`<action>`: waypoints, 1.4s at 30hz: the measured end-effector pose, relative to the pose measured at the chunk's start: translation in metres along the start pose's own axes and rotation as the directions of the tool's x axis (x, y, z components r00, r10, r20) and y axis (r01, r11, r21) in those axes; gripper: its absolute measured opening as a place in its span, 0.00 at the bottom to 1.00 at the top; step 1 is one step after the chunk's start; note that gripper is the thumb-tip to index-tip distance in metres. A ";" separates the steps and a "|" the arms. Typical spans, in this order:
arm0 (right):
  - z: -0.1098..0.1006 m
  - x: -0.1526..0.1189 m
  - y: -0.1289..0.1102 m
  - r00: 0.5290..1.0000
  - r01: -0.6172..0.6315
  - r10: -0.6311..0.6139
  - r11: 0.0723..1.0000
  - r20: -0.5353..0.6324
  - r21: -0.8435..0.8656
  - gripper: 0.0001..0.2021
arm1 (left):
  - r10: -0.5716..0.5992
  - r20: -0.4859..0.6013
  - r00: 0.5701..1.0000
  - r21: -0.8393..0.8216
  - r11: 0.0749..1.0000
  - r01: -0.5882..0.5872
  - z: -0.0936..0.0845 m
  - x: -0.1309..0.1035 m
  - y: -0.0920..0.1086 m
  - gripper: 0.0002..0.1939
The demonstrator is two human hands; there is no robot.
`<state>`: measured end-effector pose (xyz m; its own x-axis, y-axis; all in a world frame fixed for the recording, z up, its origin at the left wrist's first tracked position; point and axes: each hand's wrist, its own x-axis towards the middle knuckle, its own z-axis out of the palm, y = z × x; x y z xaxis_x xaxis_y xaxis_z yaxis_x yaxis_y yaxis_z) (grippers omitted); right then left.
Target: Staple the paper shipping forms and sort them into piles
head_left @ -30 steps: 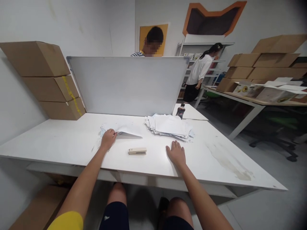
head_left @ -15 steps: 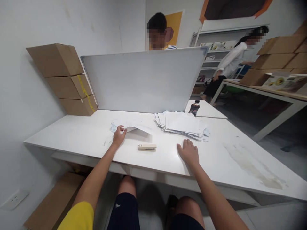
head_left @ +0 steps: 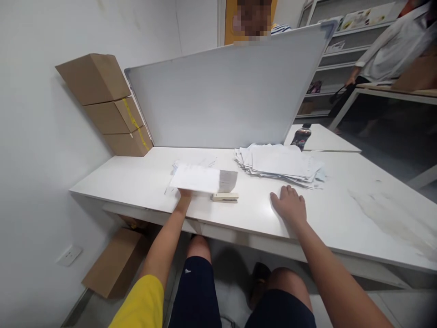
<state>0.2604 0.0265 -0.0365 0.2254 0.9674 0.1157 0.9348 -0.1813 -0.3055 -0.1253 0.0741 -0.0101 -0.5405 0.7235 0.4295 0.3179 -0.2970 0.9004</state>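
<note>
A white sheet of paper [head_left: 196,178] is raised off the table, its right end showing a grey printed patch. My left hand [head_left: 185,194] holds it from below at the near edge, with the fingers hidden beneath the sheet. Close to that edge lies a cream stapler [head_left: 225,197], on its base with its head to one side. My right hand [head_left: 290,204] rests flat on the tabletop, fingers spread, holding nothing. Beyond it sits a messy stack of papers [head_left: 280,161], apart from the fingertips.
A whiteboard [head_left: 218,95] stands upright along the table's [head_left: 252,218] back edge. Cardboard boxes [head_left: 102,82] are stacked at the left. A dark bottle [head_left: 302,136] stands behind the paper stack. One person is behind the board, another near the shelves [head_left: 355,59].
My left hand has lifted and turned the sheet, which now covers its fingers. My right hand stays on the table. The view has shifted, and the person at right has moved.
</note>
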 end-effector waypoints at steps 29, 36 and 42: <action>-0.009 0.003 -0.006 1.000 -0.023 0.023 1.000 0.020 0.000 0.35 | -0.100 -0.071 0.992 -0.354 0.933 0.069 0.005 0.008 0.017 0.18; -0.010 0.005 -0.008 0.999 -0.038 0.038 0.999 0.029 0.001 0.35 | -0.046 0.038 0.998 -0.231 0.971 0.054 0.004 0.005 0.021 0.15; -0.012 0.005 -0.010 0.999 -0.036 0.036 0.999 0.027 0.003 0.35 | 0.000 0.075 0.997 -0.202 0.979 0.015 0.007 0.010 0.012 0.12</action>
<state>0.2558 0.0308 -0.0216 0.2516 0.9646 0.0791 0.9251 -0.2157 -0.3126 -0.1215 0.0818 0.0042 -0.4804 0.7683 0.4231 0.1460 -0.4056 0.9023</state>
